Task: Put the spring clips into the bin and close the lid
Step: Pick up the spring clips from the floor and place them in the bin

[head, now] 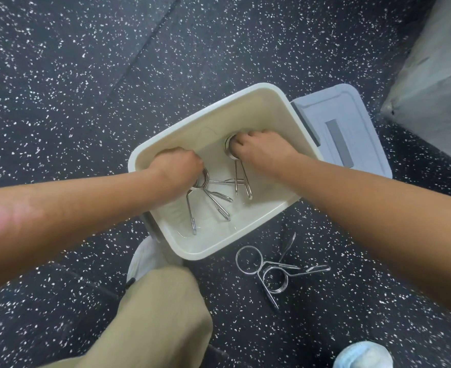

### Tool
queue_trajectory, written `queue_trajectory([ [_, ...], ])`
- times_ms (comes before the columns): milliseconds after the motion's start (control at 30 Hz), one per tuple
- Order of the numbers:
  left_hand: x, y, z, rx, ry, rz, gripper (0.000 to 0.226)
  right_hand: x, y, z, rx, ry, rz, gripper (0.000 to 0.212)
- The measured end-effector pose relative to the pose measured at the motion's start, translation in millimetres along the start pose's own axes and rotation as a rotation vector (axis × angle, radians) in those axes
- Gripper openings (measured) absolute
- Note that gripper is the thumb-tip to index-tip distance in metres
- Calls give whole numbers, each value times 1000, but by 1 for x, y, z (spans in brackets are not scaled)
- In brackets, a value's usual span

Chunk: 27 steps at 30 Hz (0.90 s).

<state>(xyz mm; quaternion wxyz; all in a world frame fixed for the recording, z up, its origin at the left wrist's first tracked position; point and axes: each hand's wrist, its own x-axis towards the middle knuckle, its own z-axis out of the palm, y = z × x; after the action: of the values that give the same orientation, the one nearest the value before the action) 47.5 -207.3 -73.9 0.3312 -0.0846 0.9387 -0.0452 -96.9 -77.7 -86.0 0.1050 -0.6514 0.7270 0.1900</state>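
Note:
A cream plastic bin (261,94) stands open on the speckled black floor. Both my hands are down inside it. My left hand (177,164) is closed around the coils of spring clips (208,200) whose handles splay toward the bin's near wall. My right hand (261,150) grips the coil of another spring clip (241,181), its two handles pointing toward me. Two more metal spring clips (270,274) lie tangled on the floor just in front of the bin. The grey lid (351,128) lies flat on the floor to the right of the bin.
My bent knee in beige trousers (160,314) and a white shoe (146,258) sit against the bin's near corner. A second shoe (362,354) shows at the bottom right. A grey concrete block (436,83) rises at the upper right.

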Motion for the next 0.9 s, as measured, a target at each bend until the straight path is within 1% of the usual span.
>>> queue_trajectory([
  [67,0,0,1,-26,3,-11,19,-11,1,-7,116,18,39,34],
  [133,0,0,2,-55,9,-23,18,-23,2,-14,190,106,72,31],
  [267,-2,0,-1,-101,53,-38,15,-52,4,-26,358,194,166,11],
  [300,-3,0,-4,-110,77,-33,15,-62,5,-29,385,216,191,10],
  [367,-9,1,-13,-122,124,-29,21,-83,8,-34,454,270,221,11],
  [467,-23,6,-29,-80,210,-11,29,-118,6,-39,545,352,266,12],
  [567,-42,17,-47,-134,244,9,38,-151,-4,-36,587,411,335,12],
  [667,-62,35,-62,-225,300,58,41,-180,-24,-19,676,367,403,11],
  [800,-80,66,-64,-417,388,236,37,-212,-57,14,779,200,494,11],
  [867,-85,84,-59,-455,375,321,35,-223,-74,31,776,107,503,13],
  [900,-87,96,-55,-462,342,373,32,-227,-82,40,747,50,480,14],
])
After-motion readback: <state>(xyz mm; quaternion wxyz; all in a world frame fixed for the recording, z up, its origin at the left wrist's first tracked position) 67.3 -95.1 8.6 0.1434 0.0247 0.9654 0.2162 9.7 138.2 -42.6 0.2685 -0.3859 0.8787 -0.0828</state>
